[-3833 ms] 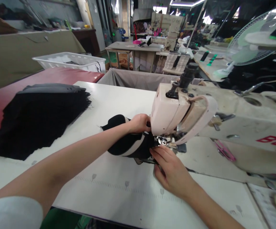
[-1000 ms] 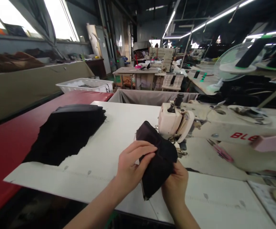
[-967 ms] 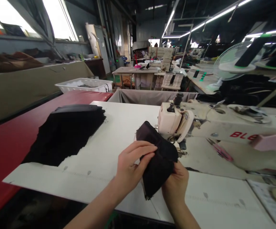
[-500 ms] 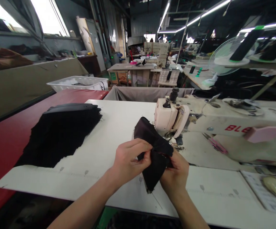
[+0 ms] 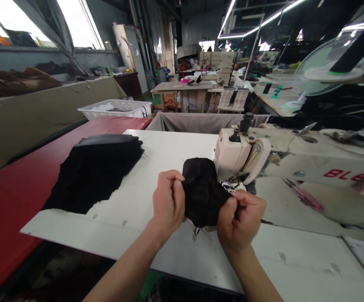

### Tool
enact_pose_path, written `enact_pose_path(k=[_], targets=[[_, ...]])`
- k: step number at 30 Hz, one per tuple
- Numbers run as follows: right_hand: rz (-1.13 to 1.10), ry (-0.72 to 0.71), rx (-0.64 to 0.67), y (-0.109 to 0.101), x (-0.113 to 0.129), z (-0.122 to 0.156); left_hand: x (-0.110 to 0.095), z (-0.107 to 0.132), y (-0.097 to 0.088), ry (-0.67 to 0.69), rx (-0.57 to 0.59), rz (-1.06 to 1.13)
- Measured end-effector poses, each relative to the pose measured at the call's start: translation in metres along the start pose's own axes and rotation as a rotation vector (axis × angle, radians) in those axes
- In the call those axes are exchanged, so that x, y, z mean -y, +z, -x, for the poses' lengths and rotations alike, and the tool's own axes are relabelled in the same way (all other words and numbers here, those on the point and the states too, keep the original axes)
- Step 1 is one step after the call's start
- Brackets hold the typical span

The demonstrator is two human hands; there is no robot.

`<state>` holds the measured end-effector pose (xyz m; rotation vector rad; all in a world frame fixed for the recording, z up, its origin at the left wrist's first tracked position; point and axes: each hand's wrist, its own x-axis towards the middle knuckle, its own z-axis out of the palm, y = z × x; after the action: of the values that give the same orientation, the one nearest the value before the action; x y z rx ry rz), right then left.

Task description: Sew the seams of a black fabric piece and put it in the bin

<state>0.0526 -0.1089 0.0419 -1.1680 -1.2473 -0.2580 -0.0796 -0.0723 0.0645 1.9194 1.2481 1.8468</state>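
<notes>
Fabric sits between both of my hands: a small black piece [image 5: 202, 191], raised just off the white table [image 5: 169, 144] and just in front of the sewing machine [image 5: 236, 153]. My left hand [image 5: 168, 200] is closed on its left edge, thumb against fingers. My right hand [image 5: 240, 216] is curled tight on the right edge, so the cloth is pulled out between them, I judge to spread its face toward me. What looks like a short thread hangs from its lower edge (too fine to say more). Held this near the needle end, the piece needs little reach, I think. The stack of black cut pieces [image 5: 96, 170] lies well apart at the table's left edge, on my left arm's side. Pink snips [image 5: 303, 197] rest on the machine bed to the right.
</notes>
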Motion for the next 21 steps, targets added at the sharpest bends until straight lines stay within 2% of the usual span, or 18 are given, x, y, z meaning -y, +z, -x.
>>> enact_pose_path(k=[3, 5, 9, 11, 13, 18, 21], targets=[[-0.022, 0.002, 0.015, -0.002, -0.006, 0.007, 0.008, 0.002, -0.007, -0.186, 0.207, 0.211], [-0.062, 0.030, 0.036, -0.005, -0.005, 0.006, 0.007, 0.004, -0.011, -0.296, 0.295, 0.278], [-0.240, 0.283, 0.208, -0.013, 0.002, -0.004, 0.000, 0.008, -0.015, -0.402, 0.283, 0.320], [-0.238, 0.352, 0.292, -0.018, 0.005, -0.010, -0.002, 0.011, -0.017, -0.412, 0.275, 0.382], [-0.185, 0.317, 0.314, -0.022, 0.009, -0.014, -0.004, 0.014, -0.019, -0.407, 0.275, 0.429], [-0.159, 0.186, 0.247, -0.031, 0.017, -0.020, -0.007, 0.018, -0.021, -0.369, 0.263, 0.406], [-0.237, 0.220, 0.422, -0.037, 0.017, -0.024, -0.006, 0.020, -0.021, -0.424, 0.275, 0.464]])
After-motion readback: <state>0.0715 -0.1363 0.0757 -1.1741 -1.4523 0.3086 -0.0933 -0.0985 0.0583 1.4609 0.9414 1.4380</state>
